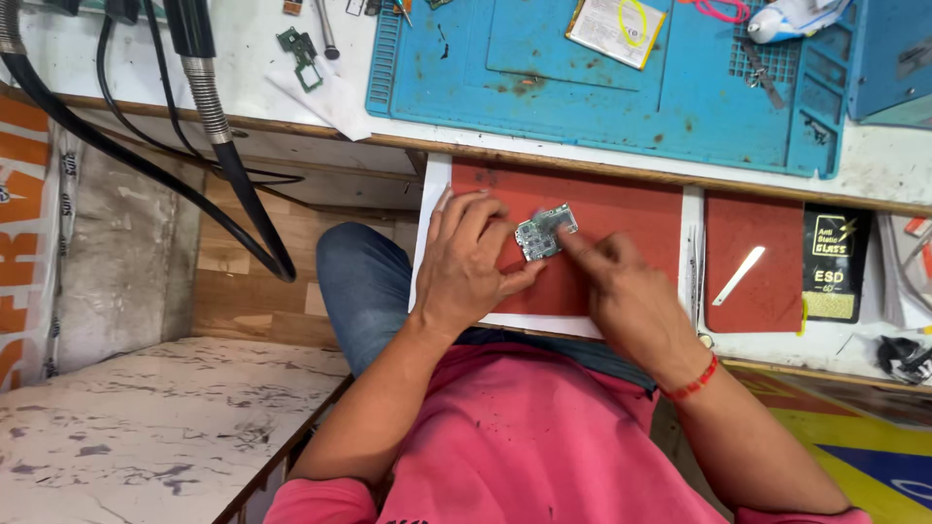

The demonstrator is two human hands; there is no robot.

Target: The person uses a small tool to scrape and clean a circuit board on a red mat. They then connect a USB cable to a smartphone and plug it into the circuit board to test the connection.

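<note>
A small circuit board lies on a red mat set on a pull-out shelf below the worktop, and both of the person's hands meet at it. The board is a little oblong, grey-green with metal shields, and it sits tilted: its long axis runs from lower left to upper right, so that the upper right corner points toward the blue mat and the lower left end lies toward the left hand. The left hand rests palm down on the red mat, its fingers spread loosely and lying flat, with the thumb stretched out to the right below the board's lower edge; whether the thumb actually touches the board cannot be told. The right hand comes in from the lower right, its forefinger stretched out with the tip pressing on the board's right-hand edge while the other fingers are curled under; it pins rather than clasps the board. A red thread band circles the right wrist. To the right, a second red mat carries a thin pale pry tool lying aslant, and beside it lies a black packet. Above, on the worktop, a blue repair mat holds a flat battery, and a small green board lies on white paper to its left, near black hoses.
</note>
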